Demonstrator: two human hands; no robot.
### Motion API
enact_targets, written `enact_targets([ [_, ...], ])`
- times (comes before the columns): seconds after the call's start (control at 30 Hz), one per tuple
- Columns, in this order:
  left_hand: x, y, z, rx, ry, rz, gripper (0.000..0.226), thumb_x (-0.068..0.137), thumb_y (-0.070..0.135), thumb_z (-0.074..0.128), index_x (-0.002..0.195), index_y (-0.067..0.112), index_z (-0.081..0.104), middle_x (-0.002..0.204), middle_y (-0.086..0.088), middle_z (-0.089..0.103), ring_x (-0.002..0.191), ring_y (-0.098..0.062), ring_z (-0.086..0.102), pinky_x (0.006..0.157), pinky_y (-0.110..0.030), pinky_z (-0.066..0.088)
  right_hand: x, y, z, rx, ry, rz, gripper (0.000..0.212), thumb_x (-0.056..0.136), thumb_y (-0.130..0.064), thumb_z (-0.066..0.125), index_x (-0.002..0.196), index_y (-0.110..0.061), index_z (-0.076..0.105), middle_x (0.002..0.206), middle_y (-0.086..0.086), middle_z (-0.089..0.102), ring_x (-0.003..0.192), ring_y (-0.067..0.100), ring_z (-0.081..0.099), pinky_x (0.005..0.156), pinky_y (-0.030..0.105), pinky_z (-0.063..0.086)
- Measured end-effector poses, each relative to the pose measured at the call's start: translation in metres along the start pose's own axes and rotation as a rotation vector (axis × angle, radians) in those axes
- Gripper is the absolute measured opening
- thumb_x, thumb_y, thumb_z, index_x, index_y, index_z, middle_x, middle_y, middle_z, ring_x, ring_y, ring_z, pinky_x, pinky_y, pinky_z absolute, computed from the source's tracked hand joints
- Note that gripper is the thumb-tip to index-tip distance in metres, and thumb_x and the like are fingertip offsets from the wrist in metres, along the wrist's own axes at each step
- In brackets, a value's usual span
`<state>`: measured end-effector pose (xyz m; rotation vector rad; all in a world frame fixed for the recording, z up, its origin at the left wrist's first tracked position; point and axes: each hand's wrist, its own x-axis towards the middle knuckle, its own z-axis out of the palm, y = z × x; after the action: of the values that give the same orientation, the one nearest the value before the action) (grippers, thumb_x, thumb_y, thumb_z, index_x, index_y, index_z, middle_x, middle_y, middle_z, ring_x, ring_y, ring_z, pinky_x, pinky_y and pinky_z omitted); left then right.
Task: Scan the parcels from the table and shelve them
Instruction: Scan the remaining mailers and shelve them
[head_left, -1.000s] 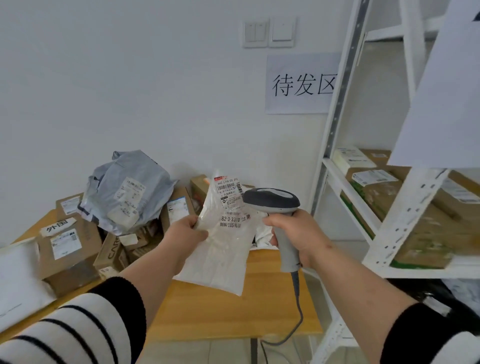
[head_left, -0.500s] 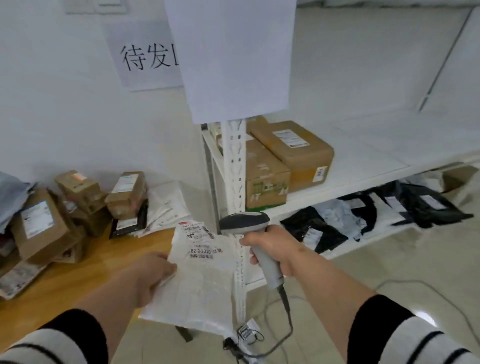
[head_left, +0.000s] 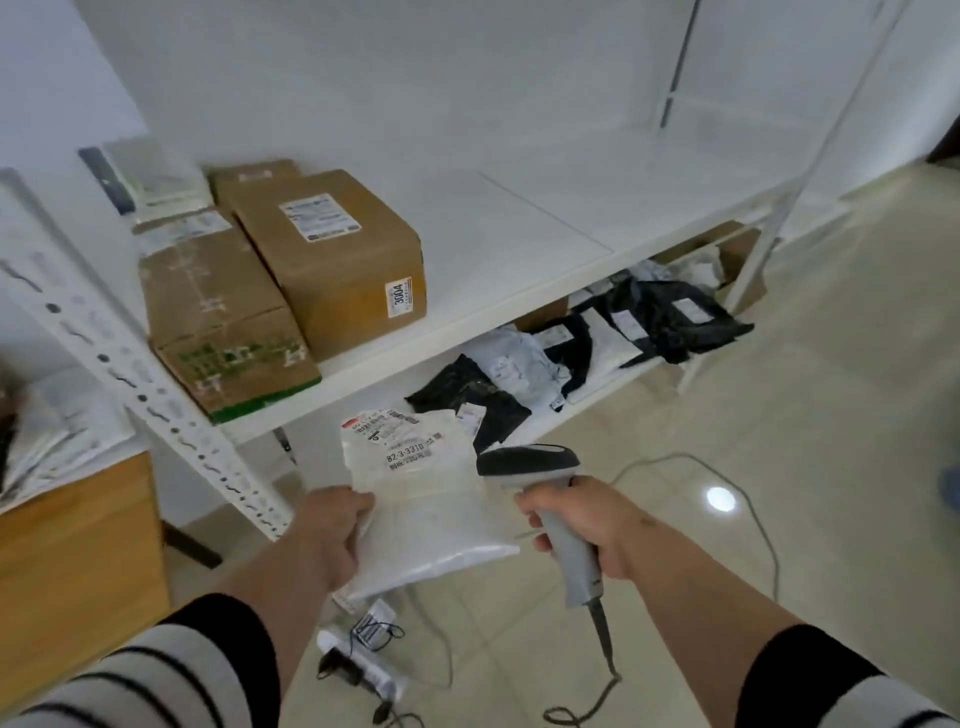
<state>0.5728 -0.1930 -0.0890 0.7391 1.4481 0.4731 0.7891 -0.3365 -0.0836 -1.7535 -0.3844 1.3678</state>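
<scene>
The white parcel (head_left: 415, 499), a soft plastic bag with a printed label (head_left: 387, 434) at its far end, was held in the air in front of the shelf (head_left: 519, 260), above the floor and not touching any board. The left hand (head_left: 332, 540) gripped its near left edge, the fingers curled around the edge with the thumb on top. The right hand (head_left: 576, 530) held the scanner (head_left: 540, 488) by its handle, the fingers wrapped fully around it; the scanner head was just beside the right edge of the parcel and did not seem aimed at the label.

I judged that the scanning of this parcel was finished or almost finished and that the shelving step was now in hand. The next move would call for reaching the left hand forward and laying the bag on a free part of the shelf. The middle board had wide bare space to the right of the brown boxes (head_left: 332, 260), while the lower board already carried dark and white bags (head_left: 597, 343).

The small print on the label was too blurred to read in full. The table (head_left: 78, 561) was cut off at the left edge, so the parcels remaining on it could hardly be seen. The scanner cable (head_left: 605, 654) ran down out of view.
</scene>
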Motion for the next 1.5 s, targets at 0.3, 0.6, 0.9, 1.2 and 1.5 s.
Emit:
enact_targets([
  [0.3,0.126,-0.003,0.05,-0.039,0.026,-0.086,0.021,0.09,-0.004,0.056,0.109,0.003,0.058,0.124,-0.025,0.058,0.112,-0.042,0.057,0.102,-0.063,0.042,0.102,-0.016,-0.002,0.01,-0.115,0.111,0.031,0.082,-0.018,0.079,0.109,-0.008,0.069,0.094,0.009,0.069,0.064,0.022,0.067,0.064,0.031,0.051],
  [0.6,0.259,-0.009,0.077,0.076,0.131,-0.066,0.059,0.091,-0.013,0.045,0.139,0.02,0.049,0.116,-0.016,0.059,0.09,-0.029,0.058,0.076,-0.036,0.047,0.27,-0.015,0.021,-0.198,-0.122,0.07,0.019,0.083,-0.016,0.075,0.101,-0.013,0.069,0.093,0.003,0.073,0.065,0.012,0.068,0.06,0.024,0.051],
  [0.9,0.397,-0.037,0.102,0.326,0.17,0.122,0.071,0.087,-0.019,0.042,0.144,0.023,0.035,0.123,-0.011,0.053,0.095,-0.031,0.058,0.068,-0.037,0.05,0.426,0.032,0.037,-0.29,-0.115,-0.018,0.013,0.081,-0.009,0.071,0.071,-0.012,0.064,0.06,0.001,0.064,0.055,0.01,0.057,0.055,0.018,0.047],
  [1.2,0.406,-0.074,0.118,0.537,-0.049,-0.007,0.061,0.094,0.011,0.063,0.148,0.028,0.042,0.154,-0.008,0.038,0.132,-0.031,0.047,0.108,-0.034,0.039,0.448,0.067,0.026,-0.17,-0.108,0.036,0.019,0.078,-0.011,0.077,0.095,-0.018,0.07,0.088,0.001,0.075,0.077,0.019,0.074,0.087,0.041,0.061],
  [1.5,0.28,-0.028,0.088,0.596,0.044,0.014,0.053,0.098,0.016,0.057,0.149,0.018,0.04,0.152,-0.007,0.041,0.134,-0.026,0.045,0.111,-0.039,0.039,0.341,-0.013,0.031,-0.258,-0.197,-0.017,0.021,0.084,-0.011,0.075,0.104,-0.01,0.07,0.101,0.008,0.072,0.076,0.022,0.068,0.057,0.021,0.051],
])
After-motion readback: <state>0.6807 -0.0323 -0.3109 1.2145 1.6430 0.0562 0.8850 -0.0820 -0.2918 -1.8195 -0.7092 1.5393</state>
